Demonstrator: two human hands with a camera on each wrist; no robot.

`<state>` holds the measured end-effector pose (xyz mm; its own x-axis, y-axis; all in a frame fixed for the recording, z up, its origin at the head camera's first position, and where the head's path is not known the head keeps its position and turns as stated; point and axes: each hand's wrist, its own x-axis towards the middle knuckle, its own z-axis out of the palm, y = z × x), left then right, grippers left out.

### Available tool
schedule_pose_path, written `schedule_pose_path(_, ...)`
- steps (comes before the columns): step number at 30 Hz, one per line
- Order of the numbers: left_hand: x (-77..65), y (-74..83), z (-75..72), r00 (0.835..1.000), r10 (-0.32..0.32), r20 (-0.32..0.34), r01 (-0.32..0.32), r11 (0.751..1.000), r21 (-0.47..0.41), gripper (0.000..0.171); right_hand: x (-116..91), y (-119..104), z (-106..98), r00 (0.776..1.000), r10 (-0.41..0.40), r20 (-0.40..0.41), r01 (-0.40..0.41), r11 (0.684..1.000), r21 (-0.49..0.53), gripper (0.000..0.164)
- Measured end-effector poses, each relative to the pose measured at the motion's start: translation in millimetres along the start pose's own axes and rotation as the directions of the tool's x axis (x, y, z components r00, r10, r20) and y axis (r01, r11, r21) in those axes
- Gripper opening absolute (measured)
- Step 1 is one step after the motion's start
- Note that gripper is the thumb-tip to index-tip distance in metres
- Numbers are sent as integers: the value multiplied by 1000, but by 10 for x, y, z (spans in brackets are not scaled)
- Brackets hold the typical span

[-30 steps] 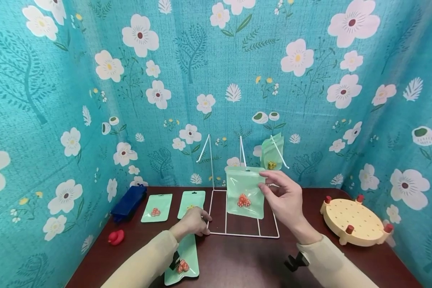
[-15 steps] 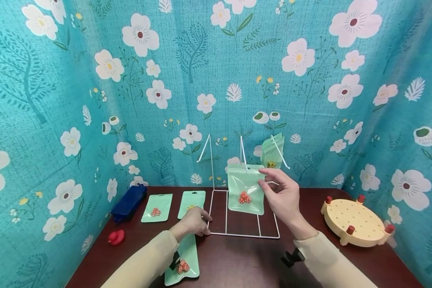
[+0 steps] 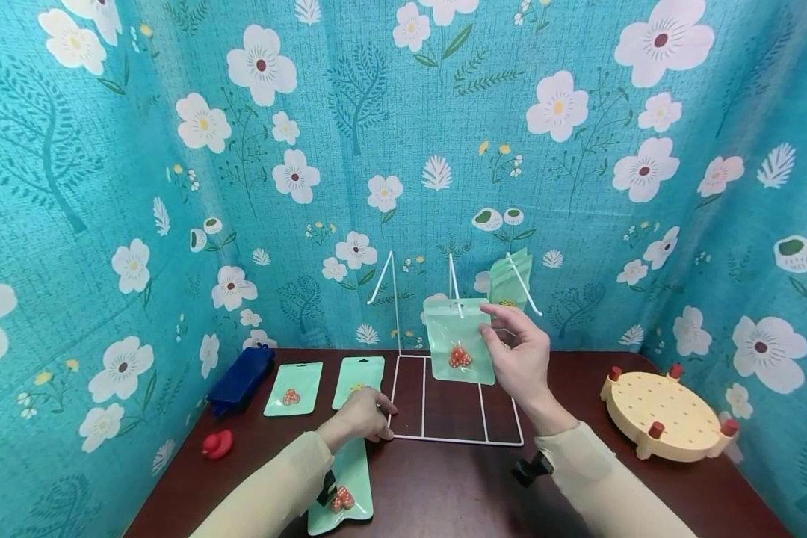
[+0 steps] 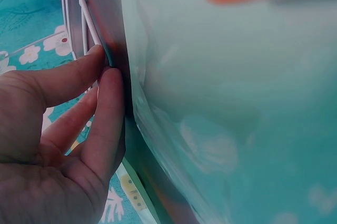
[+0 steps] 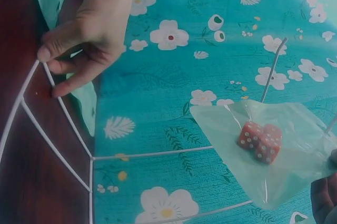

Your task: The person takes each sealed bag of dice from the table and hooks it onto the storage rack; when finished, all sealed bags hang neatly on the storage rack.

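My left hand [image 3: 363, 415] pinches the front left corner of a white wire display rack [image 3: 457, 441] standing on the table. In the left wrist view, thumb and fingertips meet at the wire. My right hand [image 3: 521, 355] pinches the upper right edge of a pale green zip pouch [image 3: 445, 340] with a clear front and red dice [image 3: 460, 357] inside. The pouch hangs upright at the rack's middle hook [image 3: 454, 280], whose tip overlaps its top edge near the hang hole. On the right hook, behind my fingers, hangs another green pouch [image 3: 511, 276].
Green pouches lie on the table's left: one with red dice [image 3: 292, 377], one [image 3: 355, 373] partly behind my left hand, and more under my forearm [image 3: 353, 471]. Beyond are a blue packet [image 3: 242, 377] and a red toy duck [image 3: 217, 444]. A round yellow pegged stand [image 3: 662, 411] sits right.
My right hand has moved slightly up and away with the dice pouch, bringing its top edge up to the middle hook's tip. The left hand has stayed on the rack corner.
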<state>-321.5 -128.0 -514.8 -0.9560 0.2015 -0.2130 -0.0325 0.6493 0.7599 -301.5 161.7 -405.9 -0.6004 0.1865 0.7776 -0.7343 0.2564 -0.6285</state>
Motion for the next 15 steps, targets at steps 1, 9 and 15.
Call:
schedule_pose_path(1,0,1,1,1000,-1,0,1,1000,-1,43,6,10,6,1000,3,-4,-3,1000,-7,36)
schedule_pose_path(9,-4,13,3,1000,-5,-7,5,1000,2,44,70,93,67,1000,-1,-19,1,999,-46,37)
schedule_pose_path(15,-3,5,17,1000,-4,-6,4,1000,3,43,119,152,104,999,-3,-35,1,998,-58,38)
